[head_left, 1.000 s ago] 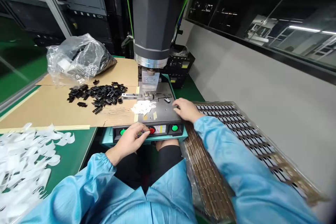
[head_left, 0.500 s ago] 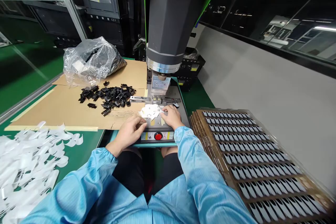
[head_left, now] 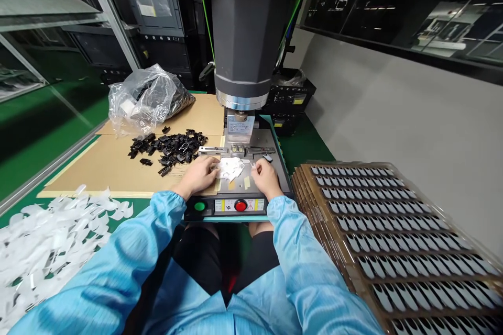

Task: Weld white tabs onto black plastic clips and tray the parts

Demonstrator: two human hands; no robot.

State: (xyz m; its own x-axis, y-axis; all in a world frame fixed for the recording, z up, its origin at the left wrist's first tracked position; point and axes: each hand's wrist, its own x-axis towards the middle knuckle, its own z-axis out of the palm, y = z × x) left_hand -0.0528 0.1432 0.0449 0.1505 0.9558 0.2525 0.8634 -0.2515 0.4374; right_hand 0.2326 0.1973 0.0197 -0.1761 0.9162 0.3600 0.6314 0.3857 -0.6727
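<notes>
A pile of thin white pieces (head_left: pixel 231 168) lies on the machine's metal base (head_left: pixel 261 138) below its press head. My left hand (head_left: pixel 200 174) rests at the left edge of this pile, fingers bent and a little apart from the thumb, with nothing visible held. On the pile's right side, my right hand (head_left: pixel 267 177) pinches a small white piece (head_left: pixel 252 165) between thumb and fingers. Black curved plastic parts (head_left: pixel 173 147) lie loosely heaped on cardboard just beyond my left hand. One small grey-and-black part (head_left: pixel 268 158) sits on the base beyond my right hand.
A green button (head_left: pixel 200 206) and a red button (head_left: pixel 240 205) face me on the base front. Trays of grey-and-black parts (head_left: pixel 377 212) are stacked at right. White film pieces (head_left: pixel 55 246) cover the left table. A clear bag (head_left: pixel 147 99) stands behind the black parts.
My left hand has moved forward, uncovering the green button. My right hand has drawn slightly right of the white pile with a small white piece in its fingers. The view has shifted slightly.
</notes>
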